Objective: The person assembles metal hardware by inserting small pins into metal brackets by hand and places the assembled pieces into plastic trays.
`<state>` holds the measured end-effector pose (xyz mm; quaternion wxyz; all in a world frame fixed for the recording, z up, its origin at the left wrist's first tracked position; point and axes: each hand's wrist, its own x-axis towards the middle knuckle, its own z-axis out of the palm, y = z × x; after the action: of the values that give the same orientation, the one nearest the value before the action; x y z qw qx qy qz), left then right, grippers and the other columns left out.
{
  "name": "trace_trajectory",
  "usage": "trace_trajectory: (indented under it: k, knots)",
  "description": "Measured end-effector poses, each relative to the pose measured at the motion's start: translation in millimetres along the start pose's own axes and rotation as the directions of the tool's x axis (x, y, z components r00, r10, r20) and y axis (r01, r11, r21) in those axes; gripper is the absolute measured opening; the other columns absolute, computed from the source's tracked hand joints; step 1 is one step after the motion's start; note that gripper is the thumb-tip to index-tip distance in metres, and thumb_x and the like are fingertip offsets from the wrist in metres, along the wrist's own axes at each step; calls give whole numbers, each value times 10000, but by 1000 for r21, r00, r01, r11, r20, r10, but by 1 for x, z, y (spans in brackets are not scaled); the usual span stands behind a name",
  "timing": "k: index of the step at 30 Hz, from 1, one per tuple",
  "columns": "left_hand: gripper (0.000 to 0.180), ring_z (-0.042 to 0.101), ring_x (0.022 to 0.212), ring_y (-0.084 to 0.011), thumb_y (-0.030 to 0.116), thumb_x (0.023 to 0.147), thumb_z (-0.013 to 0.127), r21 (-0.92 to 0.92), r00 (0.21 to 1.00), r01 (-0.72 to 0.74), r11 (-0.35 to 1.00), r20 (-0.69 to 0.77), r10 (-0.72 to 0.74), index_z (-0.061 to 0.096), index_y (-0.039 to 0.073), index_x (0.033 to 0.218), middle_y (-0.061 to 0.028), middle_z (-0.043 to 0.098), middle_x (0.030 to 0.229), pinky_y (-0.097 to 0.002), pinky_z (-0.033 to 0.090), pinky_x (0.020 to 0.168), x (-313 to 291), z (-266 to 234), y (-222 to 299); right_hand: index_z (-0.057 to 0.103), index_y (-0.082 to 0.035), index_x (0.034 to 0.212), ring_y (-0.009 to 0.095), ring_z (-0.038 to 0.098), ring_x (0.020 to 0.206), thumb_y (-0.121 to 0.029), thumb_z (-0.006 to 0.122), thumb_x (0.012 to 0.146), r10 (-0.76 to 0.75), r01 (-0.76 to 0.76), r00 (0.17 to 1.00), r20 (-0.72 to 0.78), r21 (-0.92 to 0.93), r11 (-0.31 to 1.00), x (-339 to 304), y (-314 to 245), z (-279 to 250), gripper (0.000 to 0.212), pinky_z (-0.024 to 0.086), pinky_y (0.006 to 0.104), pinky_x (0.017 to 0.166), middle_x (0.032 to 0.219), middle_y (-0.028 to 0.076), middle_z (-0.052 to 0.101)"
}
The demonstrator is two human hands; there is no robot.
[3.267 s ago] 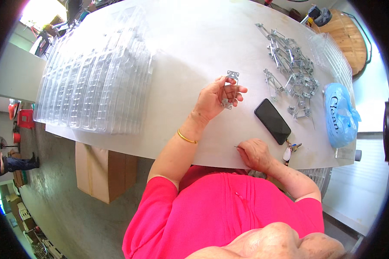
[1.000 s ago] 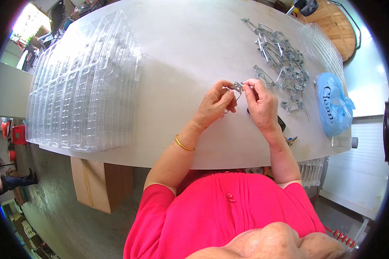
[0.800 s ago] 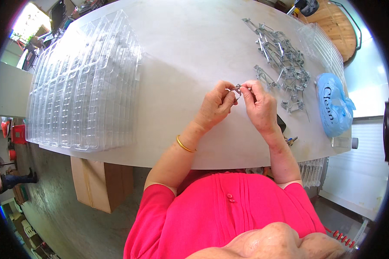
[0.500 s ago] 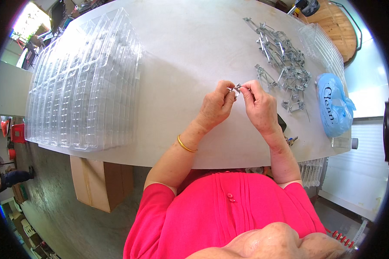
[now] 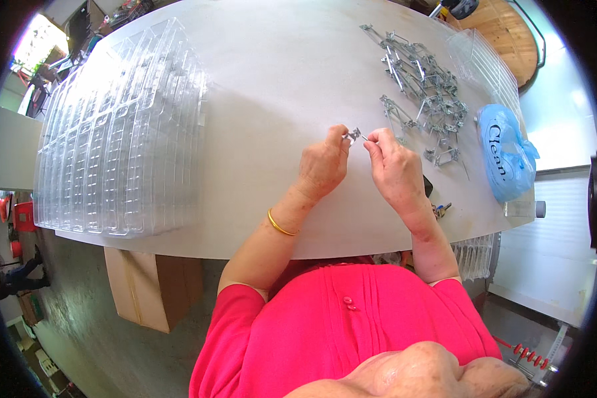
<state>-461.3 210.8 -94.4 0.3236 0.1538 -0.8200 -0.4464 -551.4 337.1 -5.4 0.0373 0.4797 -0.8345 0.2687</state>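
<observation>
The clear trays [image 5: 119, 132] stand on the table [image 5: 265, 225], well to the left of the pile [image 5: 438, 109] of grey metal parts. The left hand [image 5: 322, 169] comes next, nearer to the pile but apart from it; its thumb and fingers are closed narrowly on a small metal bracket [image 5: 353, 135], which is kept above the table, to the left of the pile. Just beside it, the right hand [image 5: 396, 169] is in front of the pile, and its fingertips pinch a thin pin [image 5: 365, 138] that points toward the bracket.

I judge that the step in hand is the fitting of the pin to the bracket. The next move, in my opinion, calls for a steady left pinch and for a small, well-aligned push or turn from the right.

As for what is hidden, from left to right: the left fingers cover a part of the bracket, so I cannot say whether the pin is touching it or already inside some hole. A flat black thing [image 5: 428, 188], below the pile, is mostly behind the right wrist. In the pile, the parts overlap, and single ones are difficult to separate.
</observation>
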Motion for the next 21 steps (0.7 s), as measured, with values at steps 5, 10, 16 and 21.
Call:
trace_trajectory:
  k: [5, 10, 16, 21]
  knots:
    - [154, 572, 585, -97, 116, 1035, 531, -424, 968, 239, 874, 35, -247, 549, 9, 1144, -66, 720, 823, -289, 475, 540, 7, -9, 7, 571, -65, 1005, 383, 690, 709, -187, 625, 1005, 126, -130, 991, 54, 78, 988, 2, 3, -7, 133, 523, 468, 615, 775, 166, 683]
    - [167, 504, 580, -51, 104, 1029, 542, -551, 948, 315, 773, 149, -280, 546, -13, 1148, -90, 713, 841, -221, 437, 513, 9, -11, 11, 565, -67, 1002, 385, 685, 701, -195, 622, 1008, 139, -147, 988, 72, 127, 981, 2, 3, -7, 141, 515, 470, 609, 761, 170, 674]
    - [156, 504, 583, -46, 99, 1032, 542, -496, 965, 264, 827, 142, -223, 549, -2, 1151, -64, 717, 830, -220, 432, 519, 8, -12, 12, 552, -72, 1000, 391, 681, 703, -196, 620, 1009, 133, -139, 990, 56, 125, 982, 1, 9, -2, 142, 513, 476, 605, 764, 171, 675]
    - [140, 541, 602, -66, 84, 1028, 546, -407, 986, 164, 899, 104, -133, 550, 9, 1145, -64, 718, 803, -238, 456, 551, 5, -10, 9, 542, -67, 1000, 398, 678, 704, -190, 621, 1005, 96, -101, 994, 56, 102, 990, 0, 11, 0, 146, 510, 484, 603, 764, 177, 675]
